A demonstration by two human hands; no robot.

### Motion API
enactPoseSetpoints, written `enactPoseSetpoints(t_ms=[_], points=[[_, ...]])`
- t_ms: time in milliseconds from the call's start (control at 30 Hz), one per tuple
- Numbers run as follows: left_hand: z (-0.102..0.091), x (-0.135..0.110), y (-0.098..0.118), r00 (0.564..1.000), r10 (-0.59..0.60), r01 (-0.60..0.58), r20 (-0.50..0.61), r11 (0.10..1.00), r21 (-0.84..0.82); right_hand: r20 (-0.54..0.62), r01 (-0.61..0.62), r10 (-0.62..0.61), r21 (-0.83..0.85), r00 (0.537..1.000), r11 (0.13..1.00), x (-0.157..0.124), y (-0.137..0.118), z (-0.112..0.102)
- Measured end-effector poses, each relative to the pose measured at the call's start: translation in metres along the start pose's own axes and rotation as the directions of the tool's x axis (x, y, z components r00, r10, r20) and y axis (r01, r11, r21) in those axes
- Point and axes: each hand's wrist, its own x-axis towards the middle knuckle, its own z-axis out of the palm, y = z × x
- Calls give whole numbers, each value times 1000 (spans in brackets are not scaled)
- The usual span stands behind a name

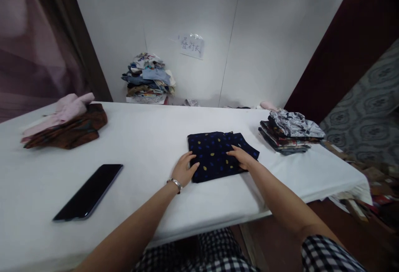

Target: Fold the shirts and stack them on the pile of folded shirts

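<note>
A navy shirt (215, 157) with small blue and yellow spots lies folded into a rough rectangle on the white-covered table (146, 139). One part of it juts out on the right. At its left edge rests my left hand (185, 169), fingers apart, with a silvery bracelet on the wrist. My right hand (243, 158) lies on the shirt's right part, its thumb and fingers spread over the cloth. The undersides of both hands are hidden.
A black phone (89, 192) lies at front left. Pink and brown clothes (67, 124) sit at far left. Folded garments (291, 132) form a stack on the right. Behind the table rises a tall clothes pile (149, 76), beside a handwritten paper sign (192, 46) on the wall.
</note>
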Motion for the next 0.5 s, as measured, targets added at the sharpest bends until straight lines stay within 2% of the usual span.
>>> enactPoseSetpoints(t_ms=[133,200,267,333,400,433,500], points=[[-6,14,22,994,108,-108,3,992,69,56,-6,12,-118,998,993,0,4,-8],[-6,28,41,981,193,-195,29,973,126,32,45,-38,-285,999,957,-1,1,-10],[-1,45,57,961,264,-274,78,941,200,-57,132,-186,-504,981,854,-2,-7,-10],[8,61,64,941,311,-338,136,896,288,-79,258,-407,-661,910,705,-4,-15,-4],[20,75,60,938,292,-343,187,861,376,18,387,-539,-717,842,580,-6,-17,8],[26,80,54,945,246,-317,216,854,413,85,428,-545,-723,834,542,-7,-15,15],[35,87,41,954,124,-244,272,850,467,191,445,-473,-733,860,514,-9,-5,29]])
